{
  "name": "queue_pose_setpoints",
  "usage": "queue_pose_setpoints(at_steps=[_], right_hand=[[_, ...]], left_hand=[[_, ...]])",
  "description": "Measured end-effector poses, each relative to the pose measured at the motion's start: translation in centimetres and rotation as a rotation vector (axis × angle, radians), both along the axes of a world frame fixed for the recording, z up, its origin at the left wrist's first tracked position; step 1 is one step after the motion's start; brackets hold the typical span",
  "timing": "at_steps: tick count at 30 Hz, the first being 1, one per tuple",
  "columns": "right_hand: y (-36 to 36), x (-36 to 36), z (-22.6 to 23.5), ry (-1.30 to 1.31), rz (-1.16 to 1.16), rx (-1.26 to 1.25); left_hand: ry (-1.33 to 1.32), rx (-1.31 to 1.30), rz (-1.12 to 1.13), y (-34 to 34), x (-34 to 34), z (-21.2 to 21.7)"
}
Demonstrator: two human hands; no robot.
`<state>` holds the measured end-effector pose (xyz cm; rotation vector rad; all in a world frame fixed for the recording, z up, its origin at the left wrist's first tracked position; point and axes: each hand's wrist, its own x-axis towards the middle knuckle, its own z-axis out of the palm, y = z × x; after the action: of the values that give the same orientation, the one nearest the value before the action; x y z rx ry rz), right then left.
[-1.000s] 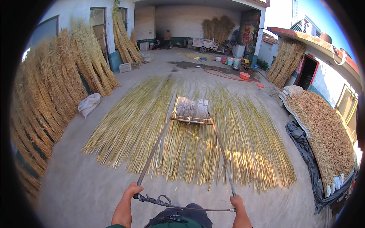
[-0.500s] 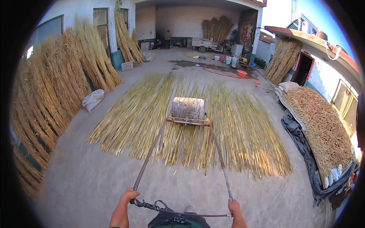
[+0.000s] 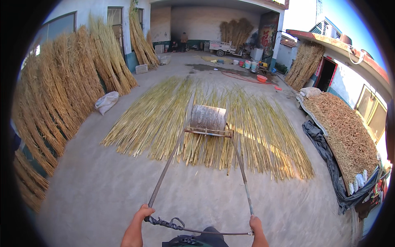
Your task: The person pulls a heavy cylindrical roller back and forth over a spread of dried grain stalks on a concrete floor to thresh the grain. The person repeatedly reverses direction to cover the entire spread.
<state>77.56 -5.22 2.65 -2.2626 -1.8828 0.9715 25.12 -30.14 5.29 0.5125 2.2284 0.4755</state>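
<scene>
Closer to the near ends of the stalks [image 3: 144, 123] than a second ago, the grey roller [image 3: 208, 117] has come back toward the person; more of the bare floor [image 3: 103, 185] now shows between the stalks and the hands; the roller rests on the spread layer of stalks, near its middle, behind a frame bar [image 3: 207, 131]; a left pole [image 3: 164, 175] and a right pole [image 3: 242, 173] run from this bar toward the person; the left hand [image 3: 145, 211] has its fingers closed around the near end of the left pole, and the right hand [image 3: 256, 224] grips the near end of the right pole; a thin rod [image 3: 210, 233] joins the two ends, with dark wrapping on its left part; upright bundles [image 3: 61, 86] and a white sack [image 3: 107, 102] stand along the left wall; at right lies a heap of brownish cobs [image 3: 341, 119] beside a dark sheet [image 3: 321, 148]
</scene>
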Motion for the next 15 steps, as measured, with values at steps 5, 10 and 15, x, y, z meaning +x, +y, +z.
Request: queue_pose_setpoints(at_steps=[5,10,15], right_hand=[[-4.4,4.0,-4.3,-0.040,0.030,0.006],[-9.8,7.8,-5.7,0.003,0.055,0.073],[-14.3,10.4,-5.9,-0.018,0.051,0.015]], left_hand=[[-0.037,-0.004,0.005,-5.0,2.0,-3.3],[-0.032,-0.012,0.016,-10.3,6.2,-3.3],[-0.012,-0.027,0.078,-15.8,9.3,-2.8]])
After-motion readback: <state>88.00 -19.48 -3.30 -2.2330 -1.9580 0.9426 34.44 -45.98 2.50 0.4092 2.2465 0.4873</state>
